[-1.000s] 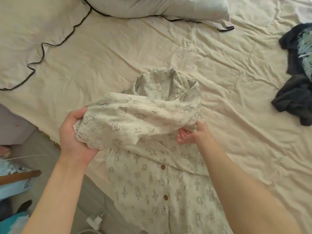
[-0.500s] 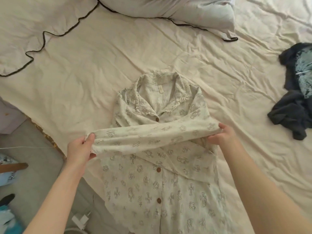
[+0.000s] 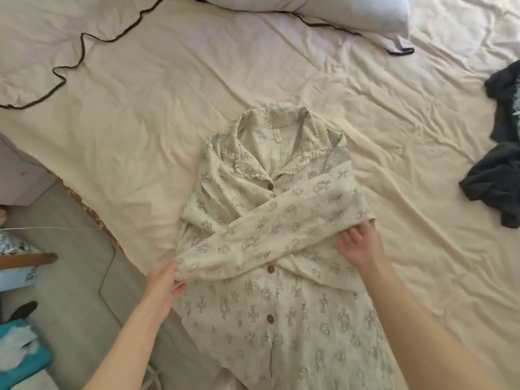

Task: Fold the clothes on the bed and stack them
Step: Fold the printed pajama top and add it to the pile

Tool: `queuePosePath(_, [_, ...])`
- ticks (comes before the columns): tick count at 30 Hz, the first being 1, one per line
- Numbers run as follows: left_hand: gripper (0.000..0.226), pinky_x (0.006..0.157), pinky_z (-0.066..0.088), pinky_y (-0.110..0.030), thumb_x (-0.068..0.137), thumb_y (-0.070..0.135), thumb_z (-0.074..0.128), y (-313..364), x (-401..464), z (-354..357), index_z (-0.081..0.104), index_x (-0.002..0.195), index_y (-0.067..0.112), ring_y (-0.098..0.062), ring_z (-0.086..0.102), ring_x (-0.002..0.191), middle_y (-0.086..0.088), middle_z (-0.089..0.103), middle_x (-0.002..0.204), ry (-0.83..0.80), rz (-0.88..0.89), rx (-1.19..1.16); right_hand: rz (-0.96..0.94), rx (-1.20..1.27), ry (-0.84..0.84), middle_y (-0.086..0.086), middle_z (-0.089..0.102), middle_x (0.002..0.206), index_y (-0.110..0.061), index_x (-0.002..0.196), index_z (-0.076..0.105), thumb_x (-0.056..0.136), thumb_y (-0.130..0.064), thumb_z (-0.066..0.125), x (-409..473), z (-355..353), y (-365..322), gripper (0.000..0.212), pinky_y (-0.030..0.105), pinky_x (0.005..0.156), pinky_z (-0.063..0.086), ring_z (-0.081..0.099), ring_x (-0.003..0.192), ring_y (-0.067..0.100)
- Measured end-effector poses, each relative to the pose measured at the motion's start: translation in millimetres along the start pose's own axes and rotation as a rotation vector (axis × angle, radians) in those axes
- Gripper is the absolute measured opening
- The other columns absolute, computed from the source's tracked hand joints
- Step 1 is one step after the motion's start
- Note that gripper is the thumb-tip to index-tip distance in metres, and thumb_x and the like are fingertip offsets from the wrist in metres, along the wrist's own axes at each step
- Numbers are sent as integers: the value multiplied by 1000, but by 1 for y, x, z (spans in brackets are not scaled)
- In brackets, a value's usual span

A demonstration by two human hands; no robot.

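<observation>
Flanking printed shirt (image 3: 270, 277) on bed (image 3: 168, 136): dark clothes (image 3: 501, 175), pillow (image 3: 351, 12)

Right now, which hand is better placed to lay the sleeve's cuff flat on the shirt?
Left. The left hand already pinches the cuff at the shirt's left edge. The right hand rests open on the sleeve's fold at the far side, away from the cuff.
</observation>
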State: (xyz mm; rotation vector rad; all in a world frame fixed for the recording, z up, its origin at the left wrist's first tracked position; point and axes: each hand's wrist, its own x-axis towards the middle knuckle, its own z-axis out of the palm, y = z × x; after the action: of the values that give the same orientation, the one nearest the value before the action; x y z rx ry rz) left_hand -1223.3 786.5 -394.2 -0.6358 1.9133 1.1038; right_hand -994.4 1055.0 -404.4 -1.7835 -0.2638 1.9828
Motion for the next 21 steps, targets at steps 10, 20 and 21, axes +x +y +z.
queuePosePath(10, [21, 60, 53, -34, 101, 26, 40, -2, -8, 6, 57, 90, 23, -14, 65, 83, 3, 67, 94, -30, 324, -9, 178, -79, -69, 12, 62, 112, -4, 115, 55, 95, -12, 52, -21, 34, 92, 22, 40, 83, 53, 60, 100, 25])
queuePosePath(20, [29, 90, 41, -37, 95, 3, 42, -44, 6, -5, 48, 123, 3, -27, 53, 105, -14, 54, 117, 113, 295, 559, -48, -682, 301, 14, 60, 103, 1, 119, 50, 93, -10, 52, -28, 4, 84, 28, 31, 69, 42, 53, 83, 20])
queuePosePath(21, [30, 92, 40, -36, 93, 2, 43, -35, 8, 3, 49, 123, 2, -28, 52, 109, -15, 54, 119, 158, 389, 623, -165, -794, 349, 13, 59, 112, -1, 120, 50, 93, -14, 53, -24, 4, 78, 31, 32, 75, 41, 52, 91, 20])
